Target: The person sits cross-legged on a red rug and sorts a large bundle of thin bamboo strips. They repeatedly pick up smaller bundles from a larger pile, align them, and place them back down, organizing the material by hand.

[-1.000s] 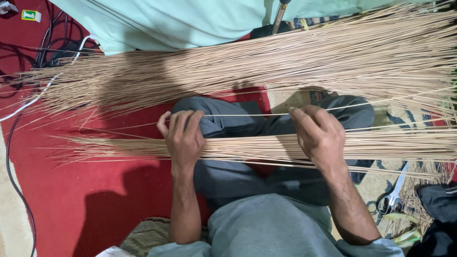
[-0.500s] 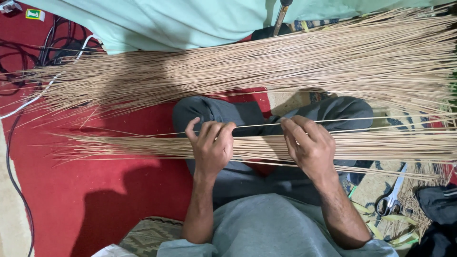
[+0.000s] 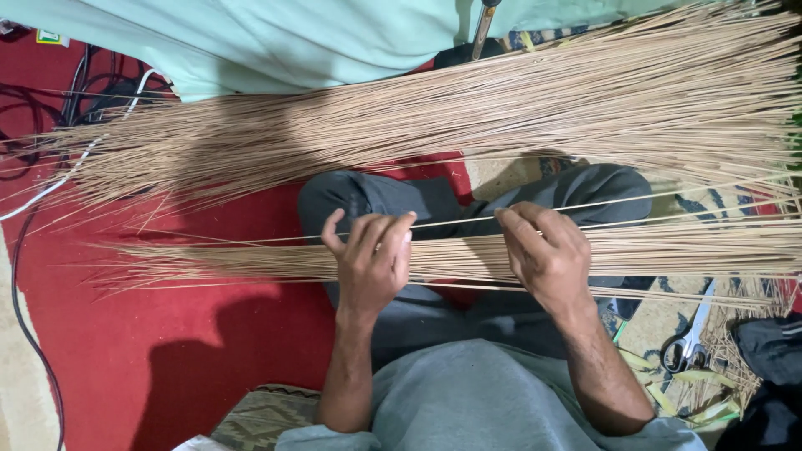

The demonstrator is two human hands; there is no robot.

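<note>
A: The left hand (image 3: 369,266) rests on a bundle of thin tan sticks (image 3: 668,249) lying across the person's lap, fingers curled loosely over it, lifting one thin stick (image 3: 451,223).

B: And the right hand (image 3: 545,255)?

A: It closes over the same bundle, and seems to pinch that stick, though the fingertips are hard to make out.

B: What lies around them?

A: A larger heap of sticks (image 3: 468,117) spans the red mat (image 3: 167,351) beyond the knees. Scissors (image 3: 690,341) lie near the mat's right edge.
</note>
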